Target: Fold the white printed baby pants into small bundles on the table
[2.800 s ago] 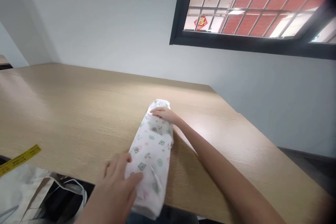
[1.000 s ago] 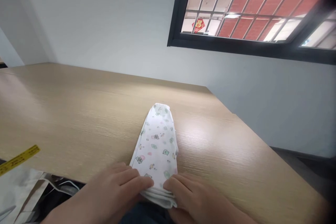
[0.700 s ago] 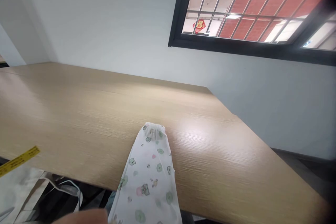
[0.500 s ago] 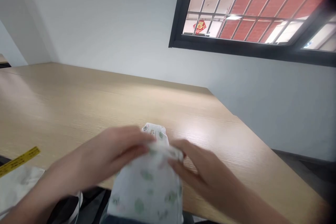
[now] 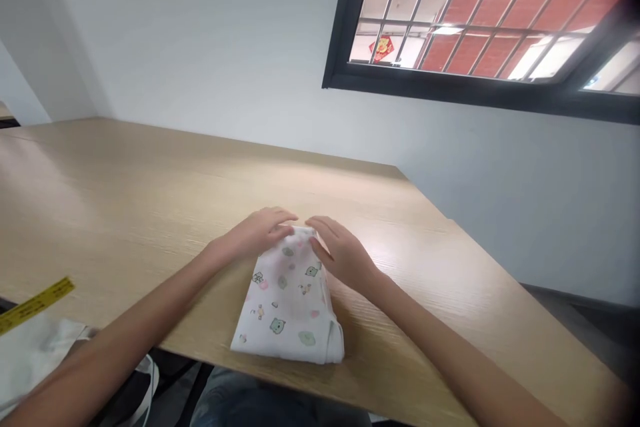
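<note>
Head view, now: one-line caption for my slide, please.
Left hand and right hand at the far end of a folded, printed white cloth on a pale table.

On the surface [image 5: 150, 213], the cloth [image 5: 287, 300] is being flanked at its far end by left hand [image 5: 261, 231] and right hand [image 5: 346, 253]. Left of it, a strip [image 5: 35, 305] is being seen; behind the cloth, rightward, a window [image 5: 480, 27].
</note>
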